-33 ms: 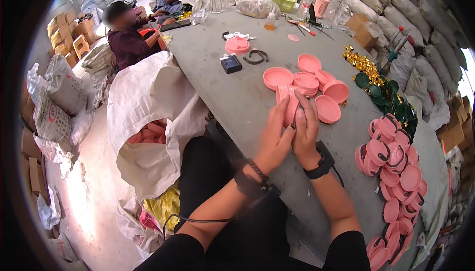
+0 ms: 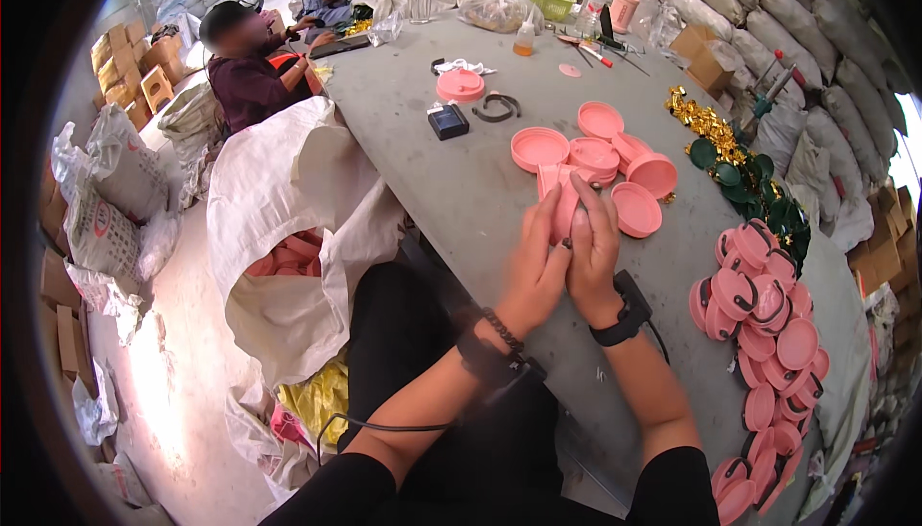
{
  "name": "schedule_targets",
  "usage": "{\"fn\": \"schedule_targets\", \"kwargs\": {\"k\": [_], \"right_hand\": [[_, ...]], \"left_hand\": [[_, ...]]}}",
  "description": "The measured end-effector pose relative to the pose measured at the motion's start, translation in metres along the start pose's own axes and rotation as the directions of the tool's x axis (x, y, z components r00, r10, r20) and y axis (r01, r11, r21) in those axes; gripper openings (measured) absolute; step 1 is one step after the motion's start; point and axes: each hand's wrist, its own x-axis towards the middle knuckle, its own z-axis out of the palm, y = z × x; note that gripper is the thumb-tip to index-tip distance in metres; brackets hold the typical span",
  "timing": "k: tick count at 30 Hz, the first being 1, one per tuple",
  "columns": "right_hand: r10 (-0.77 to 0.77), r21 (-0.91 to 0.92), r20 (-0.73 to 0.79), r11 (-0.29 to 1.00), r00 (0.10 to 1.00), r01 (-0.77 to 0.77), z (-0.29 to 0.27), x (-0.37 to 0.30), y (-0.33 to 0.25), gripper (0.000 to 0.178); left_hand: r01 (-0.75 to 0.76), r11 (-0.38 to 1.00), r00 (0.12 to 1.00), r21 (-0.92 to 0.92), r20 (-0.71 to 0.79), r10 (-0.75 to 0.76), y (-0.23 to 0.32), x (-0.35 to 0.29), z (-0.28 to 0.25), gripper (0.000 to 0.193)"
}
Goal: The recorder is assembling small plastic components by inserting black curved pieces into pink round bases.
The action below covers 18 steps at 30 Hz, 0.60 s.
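Note:
Both my hands meet over the grey table, closed around a pink plastic piece (image 2: pixel 564 219) with a flat top edge; much of it is hidden by the fingers. My left hand (image 2: pixel 538 262) grips it from the left, and my right hand (image 2: pixel 595 257) presses against it from the right. A small dark bit shows near the left thumb tip, too small to name. Just beyond the hands lie several round pink caps, among them an upturned cap (image 2: pixel 540 149), a rear cap (image 2: pixel 600 122) and a cap (image 2: pixel 636 210) beside my right fingers.
A heap of pink caps with black loops (image 2: pixel 768 305) lies right. Behind it are gold pieces (image 2: pixel 711 122) and dark green caps (image 2: pixel 730 176). A black box (image 2: pixel 448 122) and a black ring (image 2: pixel 497 110) lie farther off. Left stands an open white sack (image 2: pixel 279 180); a person (image 2: pixel 250 84) sits beyond.

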Motion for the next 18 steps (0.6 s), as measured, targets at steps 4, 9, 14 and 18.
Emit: {"fn": "schedule_targets", "kwargs": {"k": [4,9,14,18], "right_hand": [[-0.041,-0.202,0.071,0.978,0.997,0.054,0.002,-0.005,-0.008,0.033],[0.122,0.034,0.065,0.992,0.990,-0.125,0.011,-0.012,0.000,0.043],[-0.066,-0.175,0.392,0.974,0.918,0.145,0.004,-0.009,-0.004,0.047],[-0.104,-0.130,0.481,0.973,0.871,0.189,0.004,-0.004,-0.011,0.048]], "left_hand": [[0.060,0.942,0.985,-0.330,-0.132,-0.108,-0.007,-0.011,0.010,0.059],[0.319,0.538,0.787,-0.780,-0.098,-0.609,0.004,-0.009,0.004,0.046],[0.375,0.308,0.747,-0.874,0.089,-0.659,-0.028,-0.009,-0.011,0.037],[0.397,0.274,0.792,-0.876,0.176,-0.585,-0.034,-0.010,-0.023,0.036]]}}
